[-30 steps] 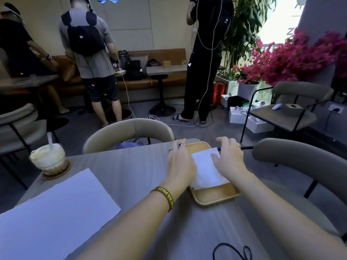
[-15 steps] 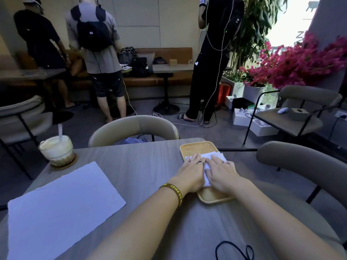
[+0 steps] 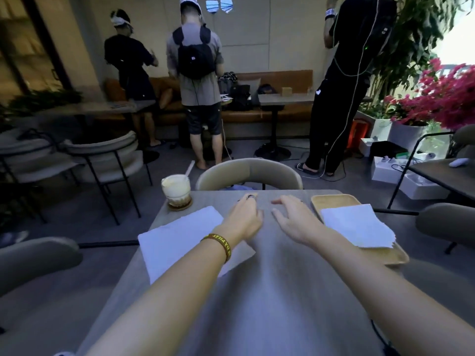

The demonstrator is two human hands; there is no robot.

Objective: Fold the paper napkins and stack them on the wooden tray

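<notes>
Fingers on the left hand (image 3: pixel 244 219) and the right hand (image 3: pixel 295 222) are loose and apart, holding nothing, above the table (image 3: pixel 270 273). A folded napkin (image 3: pixel 357 225) lies on the wooden tray (image 3: pixel 334 199). A flat napkin (image 3: pixel 177 237) lies under the left wrist.

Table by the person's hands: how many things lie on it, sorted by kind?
Paper napkins: 2 (flat napkin, folded napkin)
Wooden tray: 1
Drink: 1
Coaster: 1
Total: 5
</notes>
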